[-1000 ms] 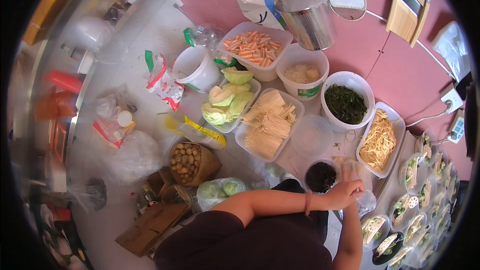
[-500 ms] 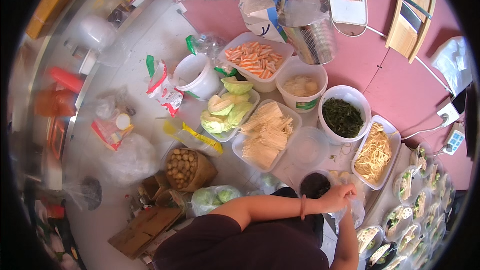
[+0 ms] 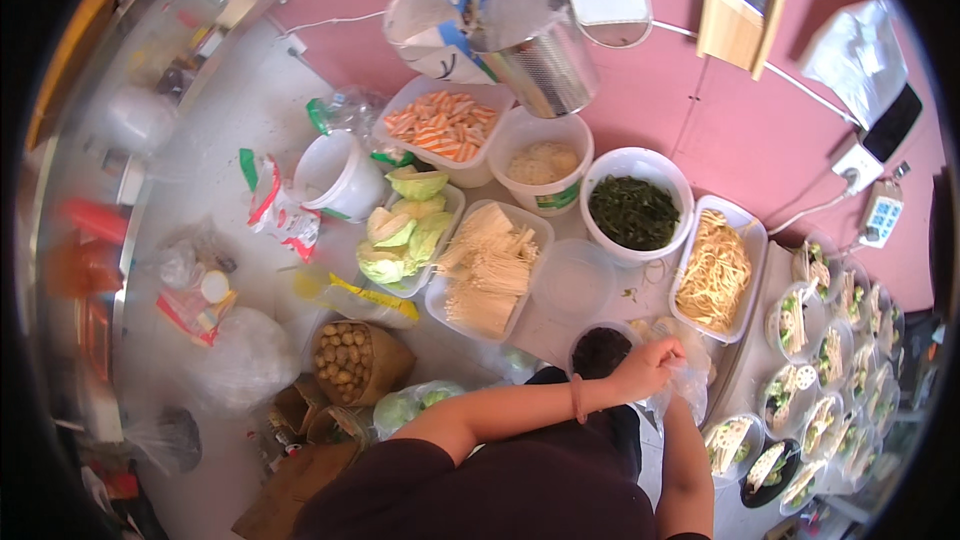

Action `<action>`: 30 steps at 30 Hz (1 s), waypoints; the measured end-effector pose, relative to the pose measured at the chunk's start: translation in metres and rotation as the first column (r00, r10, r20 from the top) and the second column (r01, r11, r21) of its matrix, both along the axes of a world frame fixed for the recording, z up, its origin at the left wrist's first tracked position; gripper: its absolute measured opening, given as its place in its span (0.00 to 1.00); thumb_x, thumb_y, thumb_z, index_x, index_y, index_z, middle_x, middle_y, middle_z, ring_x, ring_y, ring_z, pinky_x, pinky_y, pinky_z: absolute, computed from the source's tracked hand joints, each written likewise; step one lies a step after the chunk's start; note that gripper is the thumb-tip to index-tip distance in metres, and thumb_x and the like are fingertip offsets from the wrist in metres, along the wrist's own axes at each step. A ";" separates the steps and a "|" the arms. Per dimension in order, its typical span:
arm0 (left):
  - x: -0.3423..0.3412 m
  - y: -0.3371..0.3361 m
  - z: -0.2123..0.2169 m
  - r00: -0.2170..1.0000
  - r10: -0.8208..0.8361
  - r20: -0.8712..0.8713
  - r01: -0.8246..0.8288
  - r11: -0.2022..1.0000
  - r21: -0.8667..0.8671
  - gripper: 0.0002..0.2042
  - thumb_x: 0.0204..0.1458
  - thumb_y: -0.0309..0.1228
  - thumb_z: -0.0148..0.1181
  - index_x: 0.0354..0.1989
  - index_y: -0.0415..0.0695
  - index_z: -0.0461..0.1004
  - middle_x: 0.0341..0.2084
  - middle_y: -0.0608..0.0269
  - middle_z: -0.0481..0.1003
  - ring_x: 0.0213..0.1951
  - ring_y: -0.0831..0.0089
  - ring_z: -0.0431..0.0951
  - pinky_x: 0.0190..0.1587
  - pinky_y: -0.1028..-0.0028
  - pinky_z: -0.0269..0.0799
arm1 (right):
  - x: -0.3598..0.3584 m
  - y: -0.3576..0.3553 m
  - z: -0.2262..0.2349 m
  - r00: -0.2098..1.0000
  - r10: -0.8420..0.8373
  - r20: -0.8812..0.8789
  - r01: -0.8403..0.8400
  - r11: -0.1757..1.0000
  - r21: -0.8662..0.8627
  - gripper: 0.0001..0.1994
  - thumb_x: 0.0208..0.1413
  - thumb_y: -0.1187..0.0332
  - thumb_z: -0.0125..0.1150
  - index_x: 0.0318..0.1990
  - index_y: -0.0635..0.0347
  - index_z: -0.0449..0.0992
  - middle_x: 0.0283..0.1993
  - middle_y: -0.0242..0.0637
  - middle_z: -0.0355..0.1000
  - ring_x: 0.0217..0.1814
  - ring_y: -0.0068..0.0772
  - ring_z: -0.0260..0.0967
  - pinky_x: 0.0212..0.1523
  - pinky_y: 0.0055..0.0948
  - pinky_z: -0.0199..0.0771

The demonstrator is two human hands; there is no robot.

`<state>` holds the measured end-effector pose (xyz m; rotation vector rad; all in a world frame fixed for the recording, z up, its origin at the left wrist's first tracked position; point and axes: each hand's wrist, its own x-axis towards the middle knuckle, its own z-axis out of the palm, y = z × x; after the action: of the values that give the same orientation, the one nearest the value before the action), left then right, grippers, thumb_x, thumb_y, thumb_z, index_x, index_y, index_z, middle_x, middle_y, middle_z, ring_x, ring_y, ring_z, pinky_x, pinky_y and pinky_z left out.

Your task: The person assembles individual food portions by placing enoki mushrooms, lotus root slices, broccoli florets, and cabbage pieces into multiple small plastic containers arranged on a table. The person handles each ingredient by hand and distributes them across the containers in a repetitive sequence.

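Observation:
My left hand point(image 3: 646, 370) reaches across my front from the left, its fingers closed on thin clear plastic point(image 3: 690, 376). My right hand point(image 3: 682, 404) is partly covered by this plastic, just below the left; its fingers cannot be made out. Whether the plastic is a bag or a glove does not show. Beside my left wrist stands a round tub of dark food point(image 3: 600, 350). Pale food in a clear bag point(image 3: 655, 332) lies just beyond my hands. A white tray of yellow shredded strips point(image 3: 714, 275) is farther off to the right.
Ahead are a bucket of dark green seaweed point(image 3: 634, 212), a tray of enoki mushrooms point(image 3: 488, 265), cabbage pieces point(image 3: 405, 230) and a tub of orange-striped sticks point(image 3: 440, 124). Several filled clear bowls point(image 3: 790, 395) crowd the right. A sack of potatoes point(image 3: 345, 360) stands left. A perforated metal pot point(image 3: 545, 65) is at the back.
The view has shifted, so the containers appear farther left. My hands stay close together at the clear plastic, which now shows more around the right hand.

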<state>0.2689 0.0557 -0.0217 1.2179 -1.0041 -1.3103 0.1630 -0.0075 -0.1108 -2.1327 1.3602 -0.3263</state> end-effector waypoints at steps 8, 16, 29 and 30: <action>0.005 -0.013 0.013 0.992 -0.002 -0.126 0.019 0.991 0.131 0.02 0.61 0.25 0.52 0.38 0.41 0.69 0.16 0.70 0.67 0.16 0.83 0.66 0.19 0.78 0.61 | -0.020 -0.026 0.017 0.885 -0.375 0.274 0.156 0.796 0.585 0.13 0.58 0.69 0.56 0.50 0.60 0.72 0.44 0.43 0.76 0.39 0.39 0.76 0.33 0.36 0.79; -0.019 -0.043 0.004 0.995 -0.025 -0.100 0.025 1.000 -0.002 0.04 0.60 0.23 0.51 0.41 0.43 0.69 0.17 0.70 0.67 0.15 0.83 0.66 0.17 0.79 0.61 | -0.057 0.002 0.031 0.043 -0.956 0.291 -0.035 0.290 0.956 0.13 0.59 0.68 0.57 0.51 0.59 0.71 0.44 0.42 0.76 0.38 0.38 0.76 0.31 0.35 0.79; -0.005 -0.047 0.075 0.723 0.359 0.590 0.147 0.755 -0.639 0.14 0.42 0.25 0.67 0.38 0.43 0.73 0.25 0.64 0.73 0.24 0.66 0.72 0.29 0.69 0.71 | -0.090 0.069 0.107 -0.335 -0.902 0.272 -0.693 0.432 0.577 0.22 0.62 0.54 0.53 0.59 0.54 0.67 0.60 0.54 0.67 0.61 0.65 0.65 0.42 0.49 0.84; 0.005 -0.031 0.087 0.668 0.293 0.684 0.341 0.696 -0.632 0.16 0.41 0.25 0.67 0.41 0.42 0.73 0.27 0.62 0.73 0.26 0.64 0.73 0.31 0.69 0.72 | -0.089 0.068 0.119 -0.275 -0.897 0.346 -0.637 0.439 0.633 0.23 0.61 0.53 0.53 0.59 0.54 0.67 0.58 0.51 0.68 0.59 0.56 0.68 0.42 0.45 0.84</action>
<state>0.2736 0.0242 0.0657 1.0735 -1.9223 -0.2203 0.0744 0.0606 0.0078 0.1274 0.3370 -0.9739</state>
